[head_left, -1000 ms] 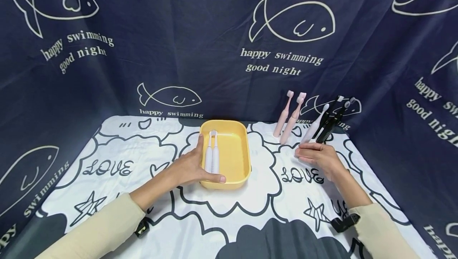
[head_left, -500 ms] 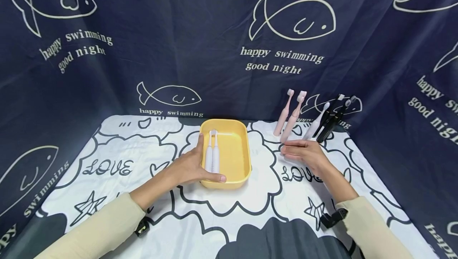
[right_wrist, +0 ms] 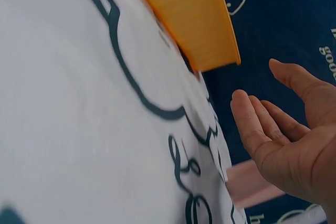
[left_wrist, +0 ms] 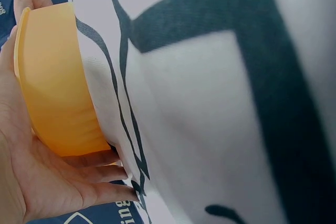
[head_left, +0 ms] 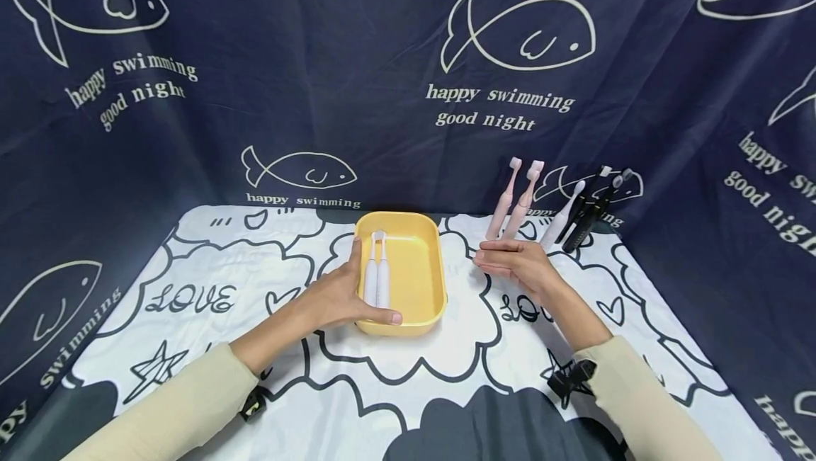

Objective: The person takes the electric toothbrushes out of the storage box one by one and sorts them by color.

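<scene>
A yellow plastic bin (head_left: 413, 270) stands in the middle of the table. My left hand (head_left: 334, 298) holds it at its near left corner, the thumb along the front rim and the fingers against the left wall. Two white electric toothbrushes (head_left: 384, 280) lie side by side inside, heads away from me. To the bin's right, my right hand (head_left: 518, 266) hovers with nothing in it, its fingers extended in the right wrist view. Just behind that hand stand pink electric toothbrushes (head_left: 501, 212), their lower parts partly hidden by it.
Right of the pink ones, a white toothbrush (head_left: 557, 226) and several black toothbrushes (head_left: 581, 226) stand upright near the back. A patterned white cloth (head_left: 210, 305) covers the table. Dark blue fabric (head_left: 382, 93) with fish drawings hangs behind and at both sides.
My right hand has moved left, from in front of the white and black toothbrushes to in front of the pink ones. The left hand and bin have stayed put.
</scene>
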`<state>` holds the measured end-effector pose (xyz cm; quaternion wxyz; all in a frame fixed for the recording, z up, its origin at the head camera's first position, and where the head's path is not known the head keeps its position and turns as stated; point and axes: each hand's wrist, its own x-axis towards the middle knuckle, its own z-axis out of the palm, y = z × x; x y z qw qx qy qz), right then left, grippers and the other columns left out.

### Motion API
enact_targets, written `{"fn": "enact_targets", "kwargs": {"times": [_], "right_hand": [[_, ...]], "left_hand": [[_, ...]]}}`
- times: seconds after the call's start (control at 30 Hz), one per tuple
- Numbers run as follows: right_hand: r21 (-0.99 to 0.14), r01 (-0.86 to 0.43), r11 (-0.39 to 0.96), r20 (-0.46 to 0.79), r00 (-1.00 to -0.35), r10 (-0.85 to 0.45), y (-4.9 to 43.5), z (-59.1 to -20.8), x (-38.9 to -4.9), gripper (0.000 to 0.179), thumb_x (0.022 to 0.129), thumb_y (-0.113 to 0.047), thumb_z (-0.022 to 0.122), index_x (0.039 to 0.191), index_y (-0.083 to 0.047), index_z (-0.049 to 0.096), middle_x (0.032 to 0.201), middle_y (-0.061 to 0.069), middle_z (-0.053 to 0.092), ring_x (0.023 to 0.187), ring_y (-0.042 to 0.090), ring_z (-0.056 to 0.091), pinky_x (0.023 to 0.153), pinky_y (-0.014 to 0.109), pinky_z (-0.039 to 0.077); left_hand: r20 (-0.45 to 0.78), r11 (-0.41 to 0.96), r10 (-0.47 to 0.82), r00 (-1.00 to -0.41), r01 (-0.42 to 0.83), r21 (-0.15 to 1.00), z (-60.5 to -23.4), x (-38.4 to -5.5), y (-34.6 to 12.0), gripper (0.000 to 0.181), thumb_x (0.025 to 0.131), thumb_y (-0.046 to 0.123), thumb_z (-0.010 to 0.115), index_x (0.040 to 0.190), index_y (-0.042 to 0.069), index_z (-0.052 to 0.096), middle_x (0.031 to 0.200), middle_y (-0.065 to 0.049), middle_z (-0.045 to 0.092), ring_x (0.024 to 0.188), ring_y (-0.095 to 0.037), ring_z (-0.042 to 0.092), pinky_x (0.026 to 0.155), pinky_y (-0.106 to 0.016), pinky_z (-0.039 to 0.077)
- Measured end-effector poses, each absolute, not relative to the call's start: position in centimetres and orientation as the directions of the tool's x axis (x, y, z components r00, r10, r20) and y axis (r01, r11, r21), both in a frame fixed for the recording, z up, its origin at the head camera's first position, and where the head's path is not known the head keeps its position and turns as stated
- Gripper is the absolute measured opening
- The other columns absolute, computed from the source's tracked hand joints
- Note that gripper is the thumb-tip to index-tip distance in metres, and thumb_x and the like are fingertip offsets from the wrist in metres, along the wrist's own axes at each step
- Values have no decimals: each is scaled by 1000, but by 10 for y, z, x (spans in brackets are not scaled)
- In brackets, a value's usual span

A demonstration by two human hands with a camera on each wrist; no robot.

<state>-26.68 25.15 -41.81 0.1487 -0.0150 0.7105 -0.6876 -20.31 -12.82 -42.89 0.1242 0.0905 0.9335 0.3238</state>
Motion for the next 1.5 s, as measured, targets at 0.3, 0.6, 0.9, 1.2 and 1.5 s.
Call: {"fn": "enact_targets", "kwargs": {"times": [0.3,0.6,0.9,1.2,1.5], "right_hand": [[-985,166,-51,-148,-954,-259,230,-415,-270,59,108,5,69,158,23,45,108,0,87,100,10,85,97,28,66],[-987,138,-80,-110,-952,-287,207,-409,-271,50,113,4,58,157,24,45,105,-3,85,99,10,85,97,30,66],[-982,154,-105,-115,-943,-311,191,-405,-272,49,111,5,63,155,22,48,103,-2,86,97,11,85,95,29,67],[-981,157,-113,-115,-943,-312,181,-399,-271,47,111,5,63,154,21,52,117,8,86,99,12,85,96,32,67],[-971,205,-126,-154,-932,-329,166,-397,-270,48,110,5,65,154,20,53,109,5,86,97,13,86,94,32,68]], "left_hand": [[-187,777,238,-953,72,625,-429,-203,-129,180,60,92,93,181,18,-18,183,-22,36,152,-36,58,122,-59,50],[-206,770,231,-951,49,636,-428,-203,-128,181,58,92,94,181,19,-16,185,-20,32,156,-36,55,125,-60,48],[-211,771,230,-950,46,635,-428,-203,-128,180,59,91,94,181,18,-16,186,-20,31,158,-37,54,125,-61,48],[-212,773,228,-950,44,632,-428,-203,-127,181,58,92,94,181,18,-16,186,-20,30,159,-38,52,126,-62,47],[-201,787,232,-952,62,614,-427,-203,-126,178,63,93,91,180,18,-19,186,-22,30,160,-40,52,125,-61,48]]}}
